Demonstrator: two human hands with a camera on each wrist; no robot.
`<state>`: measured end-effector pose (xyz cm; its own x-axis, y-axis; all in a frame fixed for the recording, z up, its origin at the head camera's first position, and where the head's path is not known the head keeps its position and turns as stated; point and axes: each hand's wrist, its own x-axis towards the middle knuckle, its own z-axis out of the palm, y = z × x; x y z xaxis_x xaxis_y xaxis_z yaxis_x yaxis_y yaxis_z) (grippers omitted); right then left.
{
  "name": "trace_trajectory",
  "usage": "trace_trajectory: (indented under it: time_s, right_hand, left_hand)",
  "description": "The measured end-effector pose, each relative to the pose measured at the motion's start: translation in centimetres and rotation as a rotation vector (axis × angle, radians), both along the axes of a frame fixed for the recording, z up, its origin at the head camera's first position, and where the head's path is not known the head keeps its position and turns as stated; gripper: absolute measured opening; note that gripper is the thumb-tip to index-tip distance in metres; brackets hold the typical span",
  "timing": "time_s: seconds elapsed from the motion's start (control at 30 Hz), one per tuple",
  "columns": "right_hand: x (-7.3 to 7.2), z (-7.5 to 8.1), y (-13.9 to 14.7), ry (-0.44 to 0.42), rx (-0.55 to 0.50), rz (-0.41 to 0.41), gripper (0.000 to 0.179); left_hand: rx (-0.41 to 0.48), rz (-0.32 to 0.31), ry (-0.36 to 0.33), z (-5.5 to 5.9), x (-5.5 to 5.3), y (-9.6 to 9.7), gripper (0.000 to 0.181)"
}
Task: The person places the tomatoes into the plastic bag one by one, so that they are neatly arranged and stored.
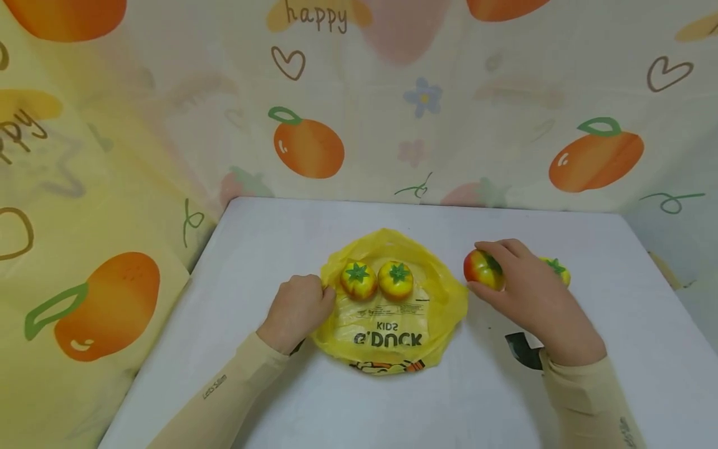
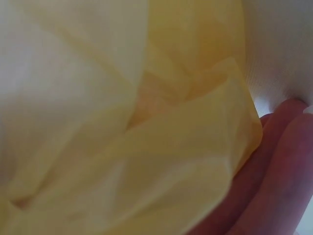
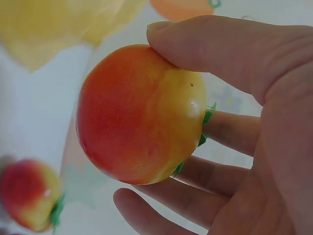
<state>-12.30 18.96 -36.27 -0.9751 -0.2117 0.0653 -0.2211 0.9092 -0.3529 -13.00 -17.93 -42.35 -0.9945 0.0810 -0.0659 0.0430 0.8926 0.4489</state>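
A yellow plastic bag with dark lettering lies spread on the table, its mouth facing up. Two yellow toy tomatoes with green star-shaped leaves sit side by side in it. My left hand grips the bag's left rim; in the left wrist view the yellow film covers part of the fingers. Right of the bag, my right hand holds a red-and-yellow toy tomato between thumb and fingers, raised off the table. Another toy tomato is partly hidden behind that hand.
The white table ends at the back against a hanging cloth printed with oranges and hearts. More of this cloth hangs along the left side. A black piece sits at the right wrist.
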Motion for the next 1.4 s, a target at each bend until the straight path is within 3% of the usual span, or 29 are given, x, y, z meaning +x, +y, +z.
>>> trace_trajectory:
  time_s: [0.2, 0.4, 0.8, 1.4]
  right_hand:
    - [-0.1, 1.0, -2.0, 0.019, -0.008, 0.046, 0.068]
    - [-0.2, 1.1, -3.6, 0.014, -0.024, 0.104, 0.068]
    - [-0.1, 0.0, -9.2, -0.051, -0.024, 0.172, 0.071]
    - [1.3, -2.4, -15.2, 0.064, 0.038, 0.413, 0.064]
  left_hand:
    - [0.005, 0.008, -0.01, 0.0, 0.0, -0.1, 0.041]
    - [0.017, 0.022, -0.032, 0.0, -0.1, 0.0, 0.041]
    - [0.008, 0.011, -0.019, -0.2, -0.1, -0.1, 0.043]
    - [-0.015, -0.002, -0.005, 0.0, -0.3, -0.4, 0.044]
